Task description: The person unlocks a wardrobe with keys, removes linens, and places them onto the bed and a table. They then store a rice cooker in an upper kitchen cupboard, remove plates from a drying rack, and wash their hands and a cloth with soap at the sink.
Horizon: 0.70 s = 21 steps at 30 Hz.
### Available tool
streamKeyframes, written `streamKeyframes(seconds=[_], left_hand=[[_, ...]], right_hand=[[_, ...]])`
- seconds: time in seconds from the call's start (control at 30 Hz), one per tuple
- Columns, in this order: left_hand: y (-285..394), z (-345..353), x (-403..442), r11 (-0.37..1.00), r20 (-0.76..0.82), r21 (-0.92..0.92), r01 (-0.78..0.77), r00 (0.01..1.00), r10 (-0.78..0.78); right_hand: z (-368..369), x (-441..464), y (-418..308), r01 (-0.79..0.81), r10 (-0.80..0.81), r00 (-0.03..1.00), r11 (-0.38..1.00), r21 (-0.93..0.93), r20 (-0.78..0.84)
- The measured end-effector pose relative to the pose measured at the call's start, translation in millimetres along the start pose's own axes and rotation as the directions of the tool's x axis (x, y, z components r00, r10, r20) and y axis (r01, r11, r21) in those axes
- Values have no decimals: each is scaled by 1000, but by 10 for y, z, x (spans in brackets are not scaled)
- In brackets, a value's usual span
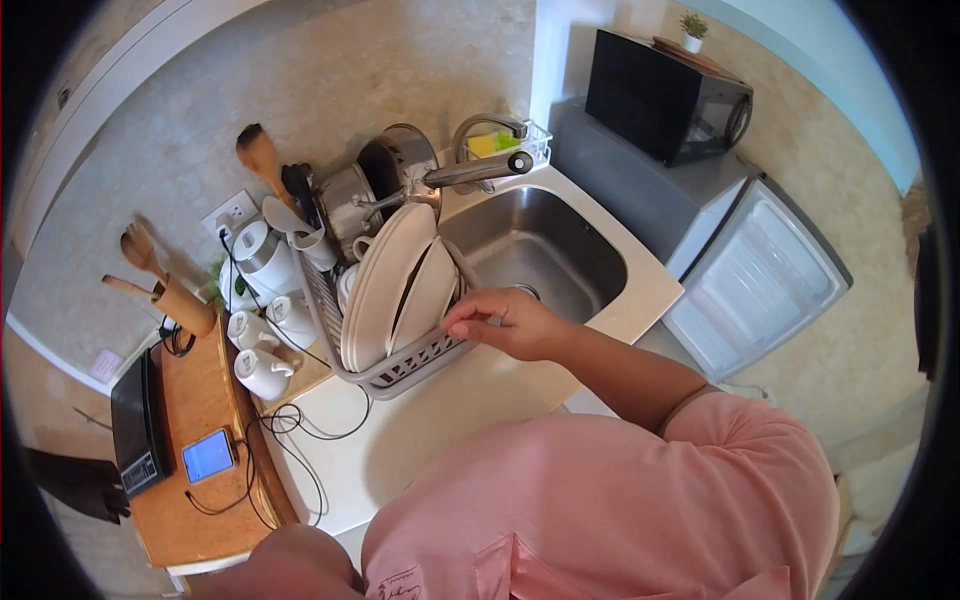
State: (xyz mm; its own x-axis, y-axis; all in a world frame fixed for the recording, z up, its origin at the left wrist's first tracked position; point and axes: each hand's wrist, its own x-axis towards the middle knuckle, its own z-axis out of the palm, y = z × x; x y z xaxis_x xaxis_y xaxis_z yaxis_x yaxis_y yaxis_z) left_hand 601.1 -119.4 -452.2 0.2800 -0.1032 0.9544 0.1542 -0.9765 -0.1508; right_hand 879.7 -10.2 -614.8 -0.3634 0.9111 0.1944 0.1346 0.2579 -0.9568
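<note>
- One hand in view: right hand (512, 322), at the front right edge of the grey dish rack (420, 364); forearm (630, 372) comes in from the right.
- Fingers close together, bent; thumb near fingertips. Cannot tell if it pinches anything or touches the rack rim.
- Left hand out of frame, state cannot be told.
- Dish rack: on pale counter (440, 425), just left of the steel sink (590, 262).
- In rack: large white plates (383, 290) on edge, tilted; pale dish (426, 290) leaning right beside them.
- Behind plates: metal pans (408, 160), one handle pointing over the sink.
- Back of sink: faucet (490, 124), yellow sponge (481, 146) near it.
- Left of rack: white mugs (262, 374), white kettle (262, 250).
- Far left: phone (208, 455), screen lit, on wooden surface (185, 520).
- Right: black microwave (650, 100) atop grey fridge (620, 170); fridge door (755, 262) open.
</note>
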Motion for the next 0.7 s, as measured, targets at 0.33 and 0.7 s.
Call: streamKeyframes(seconds=[0.33, 0.7], left_hand=[[-1159, 885, -1538, 416, 237, 194, 888, 369, -898], [-1272, 944, -1692, 343, 238, 192, 919, 296, -925]], right_hand=[[-100, 325, 211, -27, -55, 913, 981, -194, -405], [93, 710, 242, 24, -121, 879, 977, -211, -460]])
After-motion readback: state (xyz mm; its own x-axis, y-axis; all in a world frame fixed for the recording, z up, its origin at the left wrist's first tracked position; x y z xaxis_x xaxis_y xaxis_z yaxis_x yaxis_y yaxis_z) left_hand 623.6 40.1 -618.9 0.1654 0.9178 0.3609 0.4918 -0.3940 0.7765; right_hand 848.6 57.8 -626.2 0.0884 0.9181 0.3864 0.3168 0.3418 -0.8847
